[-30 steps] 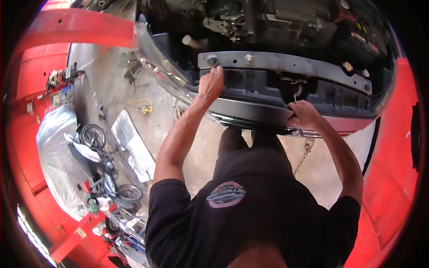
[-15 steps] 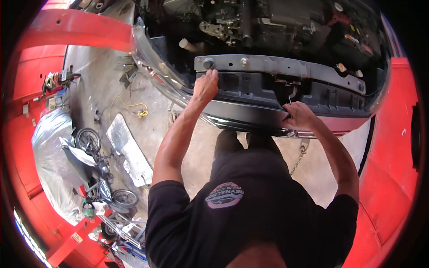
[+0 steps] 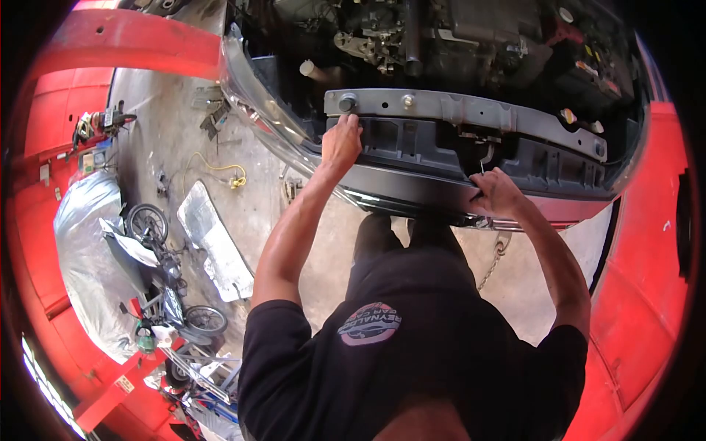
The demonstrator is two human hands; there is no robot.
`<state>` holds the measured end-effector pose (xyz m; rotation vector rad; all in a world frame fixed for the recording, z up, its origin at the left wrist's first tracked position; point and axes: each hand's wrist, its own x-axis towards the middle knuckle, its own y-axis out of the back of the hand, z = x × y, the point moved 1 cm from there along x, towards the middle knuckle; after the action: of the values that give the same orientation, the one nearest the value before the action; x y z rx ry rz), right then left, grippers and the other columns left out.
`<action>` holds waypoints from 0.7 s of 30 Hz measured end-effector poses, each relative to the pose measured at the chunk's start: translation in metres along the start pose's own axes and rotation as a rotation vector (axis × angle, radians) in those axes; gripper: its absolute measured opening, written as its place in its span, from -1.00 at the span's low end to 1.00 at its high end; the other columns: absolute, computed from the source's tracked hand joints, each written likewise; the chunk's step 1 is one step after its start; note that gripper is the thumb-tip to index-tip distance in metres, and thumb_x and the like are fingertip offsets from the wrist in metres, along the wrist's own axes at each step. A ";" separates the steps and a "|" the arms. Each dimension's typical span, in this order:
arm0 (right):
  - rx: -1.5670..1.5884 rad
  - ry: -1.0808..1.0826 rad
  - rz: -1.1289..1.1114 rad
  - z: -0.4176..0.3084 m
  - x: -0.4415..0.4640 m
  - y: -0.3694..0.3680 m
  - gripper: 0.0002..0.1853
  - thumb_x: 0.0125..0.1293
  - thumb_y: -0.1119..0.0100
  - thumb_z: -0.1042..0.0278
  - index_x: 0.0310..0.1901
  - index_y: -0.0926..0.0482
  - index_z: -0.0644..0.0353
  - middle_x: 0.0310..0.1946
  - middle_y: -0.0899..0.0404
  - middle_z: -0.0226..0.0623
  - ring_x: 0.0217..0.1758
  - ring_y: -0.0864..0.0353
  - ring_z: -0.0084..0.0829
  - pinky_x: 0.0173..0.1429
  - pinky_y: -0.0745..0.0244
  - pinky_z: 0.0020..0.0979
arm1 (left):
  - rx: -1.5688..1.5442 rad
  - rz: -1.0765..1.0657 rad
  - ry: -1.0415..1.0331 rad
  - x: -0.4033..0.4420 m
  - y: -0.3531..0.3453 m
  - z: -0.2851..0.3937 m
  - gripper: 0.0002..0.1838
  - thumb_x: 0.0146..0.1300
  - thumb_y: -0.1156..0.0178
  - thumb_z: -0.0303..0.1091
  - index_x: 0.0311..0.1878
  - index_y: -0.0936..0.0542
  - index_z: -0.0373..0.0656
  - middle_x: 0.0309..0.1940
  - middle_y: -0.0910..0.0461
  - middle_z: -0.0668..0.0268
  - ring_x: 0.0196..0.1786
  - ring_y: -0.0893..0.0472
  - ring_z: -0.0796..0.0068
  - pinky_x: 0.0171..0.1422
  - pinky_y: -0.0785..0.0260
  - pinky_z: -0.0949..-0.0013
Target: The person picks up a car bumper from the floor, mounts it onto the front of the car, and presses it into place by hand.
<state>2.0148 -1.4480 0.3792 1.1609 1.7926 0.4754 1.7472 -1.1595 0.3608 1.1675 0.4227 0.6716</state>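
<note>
Left hand: The left hand (image 3: 341,145) was at the top edge of the black plastic panel (image 3: 390,136), with its fingers bent in and close together. I could not tell if they pinched anything.
Right hand: The right hand (image 3: 498,192) was curled up at the front lip (image 3: 412,184) of the car. A thin metal piece (image 3: 483,167) poked up right by its fingertips. I could not tell if the hand gripped it.
Black panel: It sat at the nose of the car, between the front lip and a long grey metal bar (image 3: 426,107).
Grey bar: It went across the front, just past the left fingertips. A round black knob (image 3: 348,103) was near its left end, close above that hand.
Engine: The engine (image 3: 471,33) was dark and full of parts, on the far side of the bar. A pale tube (image 3: 312,70) stuck up at the left.
Person: The person stood at the front of the car in a black shirt (image 3: 448,338) with a round badge (image 3: 370,323).
Floor: A chain (image 3: 493,266) was near the legs, on the right. Out to the left lay a yellow cord (image 3: 237,181), a shiny sheet (image 3: 215,239) and a motorbike (image 3: 165,264).
</note>
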 end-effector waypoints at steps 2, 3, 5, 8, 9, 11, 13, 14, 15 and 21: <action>0.000 -0.001 0.027 0.002 -0.002 -0.003 -0.44 0.14 -0.41 0.13 0.13 -0.49 0.20 -0.09 -0.62 -0.11 0.13 -0.57 -0.05 0.38 -0.28 0.00 | -0.030 0.001 -0.037 -0.002 0.004 -0.003 -0.90 0.33 -0.16 -0.36 -0.16 -0.53 -0.15 -0.13 -0.60 0.11 -0.14 -0.66 -0.08 -0.13 -0.50 -0.07; -0.012 0.000 0.045 0.003 -0.004 -0.004 -0.43 0.13 -0.40 0.14 0.13 -0.49 0.20 -0.09 -0.62 -0.10 0.13 -0.57 -0.03 0.40 -0.28 0.04 | -0.010 -0.028 -0.050 -0.001 0.007 -0.005 -0.91 0.31 -0.15 -0.37 -0.17 -0.54 -0.14 -0.13 -0.59 0.12 -0.14 -0.66 -0.07 -0.12 -0.50 -0.06; -0.008 -0.008 0.045 0.009 0.001 -0.009 -0.42 0.12 -0.41 0.15 0.14 -0.48 0.21 -0.07 -0.61 -0.07 0.14 -0.55 0.02 0.41 -0.27 0.16 | 0.078 -0.053 -0.168 0.001 0.007 -0.010 -0.94 0.26 -0.11 -0.44 -0.22 -0.53 -0.13 -0.22 -0.55 0.15 -0.15 -0.66 -0.01 -0.14 -0.53 0.00; -0.090 0.047 0.089 0.001 0.000 -0.006 -0.46 0.09 -0.43 0.19 0.08 -0.48 0.21 -0.19 -0.62 -0.10 0.04 -0.59 -0.04 0.23 -0.34 -0.09 | 0.122 -0.090 -0.174 0.000 0.005 -0.007 -0.85 0.19 -0.14 -0.47 -0.15 -0.51 -0.13 -0.20 -0.55 0.17 -0.12 -0.67 0.05 -0.12 -0.56 0.06; -0.076 0.119 0.134 0.003 0.001 -0.007 -0.47 0.07 -0.44 0.20 0.04 -0.48 0.20 -0.25 -0.62 -0.13 -0.03 -0.60 -0.07 0.11 -0.34 -0.12 | 0.137 -0.098 -0.156 0.001 0.002 -0.004 -0.82 0.18 -0.15 -0.49 -0.13 -0.50 -0.14 -0.19 -0.55 0.16 -0.06 -0.66 0.06 -0.07 -0.56 0.05; -0.063 0.108 0.171 0.000 -0.003 -0.004 -0.47 0.06 -0.45 0.20 0.03 -0.48 0.19 -0.27 -0.62 -0.13 -0.06 -0.60 -0.07 0.11 -0.34 -0.13 | 0.121 -0.104 -0.134 0.002 -0.001 -0.001 -0.79 0.19 -0.18 -0.48 -0.09 -0.49 -0.18 -0.17 -0.56 0.13 -0.03 -0.66 0.05 -0.03 -0.56 0.06; -0.079 0.119 0.179 0.001 -0.003 -0.005 -0.47 0.06 -0.45 0.17 0.02 -0.47 0.18 -0.28 -0.62 -0.13 -0.08 -0.60 -0.07 0.10 -0.34 -0.13 | 0.111 -0.096 -0.049 0.003 -0.005 -0.002 -0.81 0.23 -0.20 -0.42 -0.10 -0.50 -0.19 -0.18 -0.59 0.10 -0.07 -0.68 0.02 -0.05 -0.56 0.04; -0.086 0.124 0.182 0.001 -0.002 -0.005 -0.47 0.06 -0.46 0.16 0.01 -0.47 0.18 -0.29 -0.62 -0.14 -0.09 -0.60 -0.08 0.09 -0.34 -0.13 | 0.088 -0.077 -0.035 0.003 -0.008 -0.003 -0.81 0.24 -0.21 -0.40 -0.11 -0.50 -0.20 -0.19 -0.60 0.09 -0.09 -0.68 0.00 -0.06 -0.56 0.03; -0.070 0.112 0.158 0.001 -0.002 -0.004 -0.48 0.07 -0.46 0.15 0.01 -0.47 0.18 -0.30 -0.62 -0.14 -0.09 -0.59 -0.08 0.09 -0.34 -0.12 | 0.066 -0.057 -0.019 0.002 -0.010 -0.005 -0.81 0.24 -0.21 -0.38 -0.12 -0.50 -0.20 -0.19 -0.60 0.08 -0.11 -0.69 -0.01 -0.08 -0.56 0.03; -0.104 0.120 0.268 -0.005 -0.002 -0.008 -0.49 -0.01 -0.56 0.14 -0.11 -0.49 0.16 -0.42 -0.60 -0.22 -0.17 -0.58 -0.04 -0.02 -0.36 -0.06 | 0.018 0.033 0.021 -0.004 -0.007 0.001 -0.85 0.17 -0.17 -0.48 -0.18 -0.49 -0.19 -0.25 -0.58 0.08 -0.17 -0.67 -0.03 -0.10 -0.55 0.01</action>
<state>2.0074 -1.4531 0.3774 1.3295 1.6973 0.8007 1.7463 -1.1644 0.3546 1.1873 0.4287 0.7106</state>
